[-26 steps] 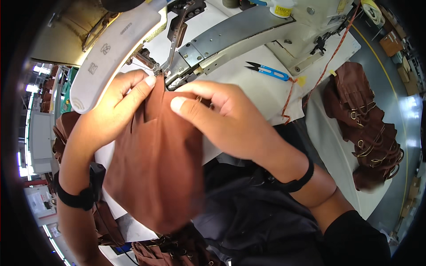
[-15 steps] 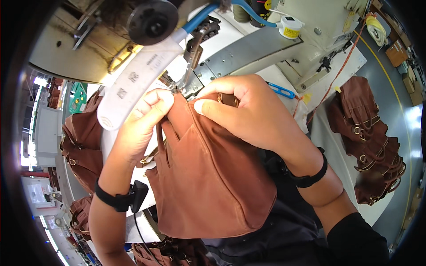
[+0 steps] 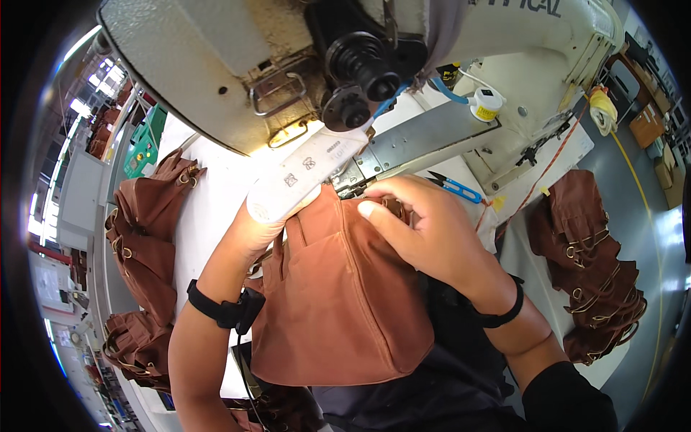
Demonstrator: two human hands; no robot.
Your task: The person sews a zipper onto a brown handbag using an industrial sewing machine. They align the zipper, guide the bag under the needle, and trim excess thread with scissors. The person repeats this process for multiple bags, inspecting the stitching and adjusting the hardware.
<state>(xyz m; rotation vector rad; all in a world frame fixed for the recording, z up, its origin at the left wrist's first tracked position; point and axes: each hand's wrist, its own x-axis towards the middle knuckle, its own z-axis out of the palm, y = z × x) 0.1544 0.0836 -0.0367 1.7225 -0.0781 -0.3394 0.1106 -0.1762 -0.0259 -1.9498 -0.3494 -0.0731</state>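
A brown bag (image 3: 309, 309) hangs in front of me, its upper edge at the metal sewing bed (image 3: 353, 176) of a sewing machine. My right hand (image 3: 425, 227) is closed on the bag's top edge at the right, thumb on the near side, beside a metal fitting (image 3: 394, 209). At the left of that edge is my left hand (image 3: 265, 229); a white elongated cover (image 3: 302, 176) on the machine hides most of its fingers, so its grip does not show. A raised seam runs down the bag between the hands.
The machine head (image 3: 209, 72) overhangs the hands. Blue thread snips (image 3: 457, 189) lie right of the bed. Brown bags pile up at the left (image 3: 147, 248) and right (image 3: 586, 266). A red cord (image 3: 536, 169) runs down at the right.
The view has shifted, showing more of the machine head; hands and bag appear lower. The white cover hides more of my left hand. My right hand keeps its hold on the bag.
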